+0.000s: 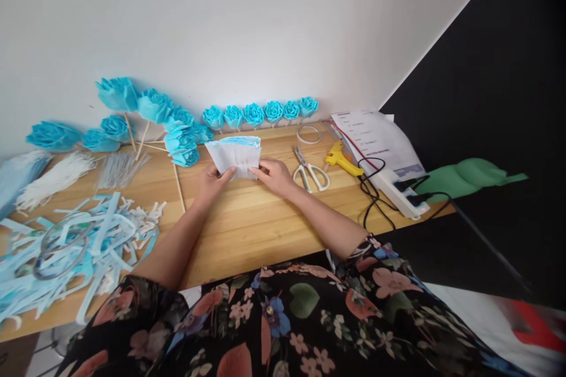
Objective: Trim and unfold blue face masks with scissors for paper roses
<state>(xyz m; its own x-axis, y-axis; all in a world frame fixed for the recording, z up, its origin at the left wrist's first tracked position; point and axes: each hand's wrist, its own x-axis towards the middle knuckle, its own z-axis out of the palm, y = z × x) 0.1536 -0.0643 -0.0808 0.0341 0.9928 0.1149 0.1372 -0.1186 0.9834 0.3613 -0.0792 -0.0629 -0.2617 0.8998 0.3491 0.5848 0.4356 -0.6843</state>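
Between both hands stands a stack of thin white sheets (233, 156) with light blue layers showing along its top edge. My left hand (214, 181) is closed on the stack's lower left corner, thumb in front. Closed on the lower right corner is my right hand (274, 177), its thumb also across the front; the fingers behind the stack are hidden. White-handled scissors (311, 171) lie a little right of my right hand. Behind the stack, a row of small blue paper flowers (253, 113) leans along the wall.
Larger blue flowers (117, 94) on sticks stand at the back left. A heap of cut strips (101, 235) covers the left front. At right are a yellow glue gun (342, 160), a roll of tape (308, 134), printed papers (375, 138) and a power strip (400, 194) with black cables.
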